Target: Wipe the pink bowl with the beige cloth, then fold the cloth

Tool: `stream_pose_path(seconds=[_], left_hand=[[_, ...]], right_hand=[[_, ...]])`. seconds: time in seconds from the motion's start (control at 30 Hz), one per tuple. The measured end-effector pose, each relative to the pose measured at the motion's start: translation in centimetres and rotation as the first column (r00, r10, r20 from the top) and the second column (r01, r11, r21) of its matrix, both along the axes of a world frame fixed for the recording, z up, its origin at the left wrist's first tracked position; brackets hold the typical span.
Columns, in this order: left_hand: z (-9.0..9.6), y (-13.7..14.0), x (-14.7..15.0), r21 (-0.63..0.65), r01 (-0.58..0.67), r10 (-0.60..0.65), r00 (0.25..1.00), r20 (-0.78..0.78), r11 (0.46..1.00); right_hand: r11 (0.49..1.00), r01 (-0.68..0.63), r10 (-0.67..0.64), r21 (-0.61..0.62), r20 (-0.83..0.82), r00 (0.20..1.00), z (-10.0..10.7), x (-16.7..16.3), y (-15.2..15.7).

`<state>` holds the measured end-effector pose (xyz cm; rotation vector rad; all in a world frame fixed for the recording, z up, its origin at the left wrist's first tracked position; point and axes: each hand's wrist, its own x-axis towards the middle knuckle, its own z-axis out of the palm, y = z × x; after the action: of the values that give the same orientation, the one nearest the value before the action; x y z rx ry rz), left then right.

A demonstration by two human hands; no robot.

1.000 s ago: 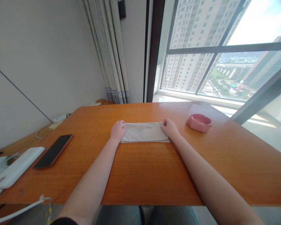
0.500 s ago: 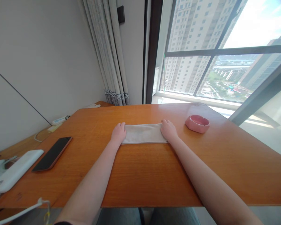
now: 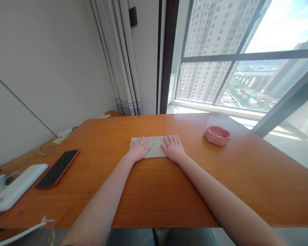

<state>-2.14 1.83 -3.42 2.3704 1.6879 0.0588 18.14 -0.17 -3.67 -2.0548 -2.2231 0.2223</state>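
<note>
A pale, whitish cloth (image 3: pixel 155 147), folded into a long flat strip, lies crosswise on the wooden table (image 3: pixel 154 191). On its left part rests my left hand (image 3: pixel 139 149), palm down with the fingers spread. My right hand (image 3: pixel 173 148) lies flat on the right part, its fingers spread too. Between the two hands the middle of the cloth shows, and its far corners stick out past my fingers. Neither hand grips anything.
A pink ashtray (image 3: pixel 217 135) stands to the right of the cloth. At the left lie a black-screened phone (image 3: pixel 58 168) and a long white device (image 3: pixel 17 187). A white cable (image 3: pixel 20 234) hangs near the front left edge. Behind the table is a large window (image 3: pixel 228 78).
Both hands have let go of the cloth's ends and moved inward. Their fingers, curled over the ends before, are now spread flat on top of the cloth.
</note>
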Motion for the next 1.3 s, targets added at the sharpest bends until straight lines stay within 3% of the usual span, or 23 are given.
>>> stream_pose_path(seconds=[0.13,0.23,0.37,0.5,0.63,0.73,0.83,1.0,1.13,1.3], left_hand=[[0.0,-0.2,0.1,0.034,-0.031,0.031,0.999,0.006,0.999],[-0.3,0.0,-0.1,0.101,-0.07,0.069,0.997,0.017,0.992],[-0.7,0.5,-0.5,0.099,-0.15,0.148,0.989,0.029,0.984],[-0.9,0.7,-0.9,0.114,-0.159,0.155,0.987,0.044,0.981],[-1.1,0.9,-1.3,0.133,-0.106,0.102,0.994,0.031,0.986],[-1.1,1.0,-1.5,0.137,-0.093,0.087,0.995,0.051,0.986],[-1.3,1.2,-1.4,0.124,-0.124,0.116,0.991,0.066,0.985],[-0.8,0.8,-1.6,0.177,-0.274,0.27,0.962,0.046,0.945],[0.8,0.2,-2.8,0.22,-0.422,0.434,0.901,-0.006,0.879],[1.5,0.1,-3.2,0.128,-0.406,0.414,0.909,-0.049,0.905]], right_hand=[[0.994,0.107,-0.107,-0.033,-0.004,0.994,-0.2,0.6,0.5],[0.993,0.114,-0.114,-0.034,-0.009,0.993,-0.1,0.6,0.5],[0.992,0.122,-0.123,-0.034,-0.016,0.992,-0.2,0.5,0.4],[0.984,0.177,-0.177,0.037,-0.004,0.984,-0.1,0.4,0.1],[0.98,-0.077,0.079,0.185,-0.004,0.997,0.4,0.2,0.0],[0.978,-0.193,0.195,0.081,-0.014,0.981,0.6,0.2,0.1],[0.994,-0.109,0.109,-0.009,-0.007,0.994,0.4,0.2,0.2],[0.995,0.098,-0.098,-0.031,0.009,0.995,0.0,0.4,0.3],[0.994,0.111,-0.111,-0.018,-0.013,0.994,-0.2,0.5,0.2],[0.994,0.105,-0.104,0.006,-0.026,0.994,-0.2,0.4,0.0]])
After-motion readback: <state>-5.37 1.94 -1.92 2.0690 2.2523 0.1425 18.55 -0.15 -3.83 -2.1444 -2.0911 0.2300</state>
